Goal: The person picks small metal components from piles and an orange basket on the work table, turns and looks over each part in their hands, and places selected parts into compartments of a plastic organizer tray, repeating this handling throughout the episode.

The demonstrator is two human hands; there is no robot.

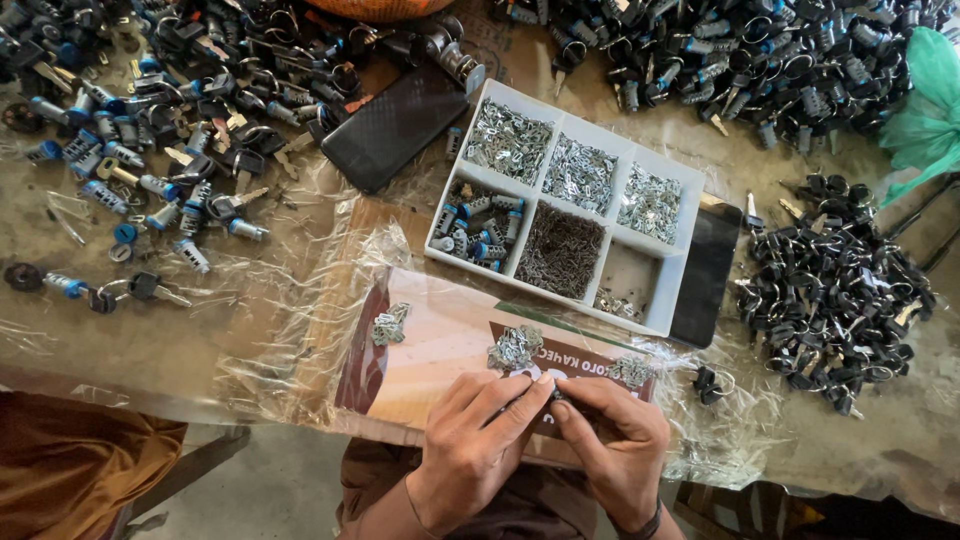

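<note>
My left hand and my right hand meet at the table's near edge, fingertips pinched together on a small lock cylinder, mostly hidden by the fingers. They rest over a brown and tan board under clear plastic. Three small heaps of silvery metal plates lie on it: one at the left, one just beyond my fingers, one at the right.
A white compartment tray holds metal plates, springs and blue-tipped cylinders. A black phone lies beside it. Piles of keyed lock cylinders sit left and far back; black keys heap at right. A green bag sits far right.
</note>
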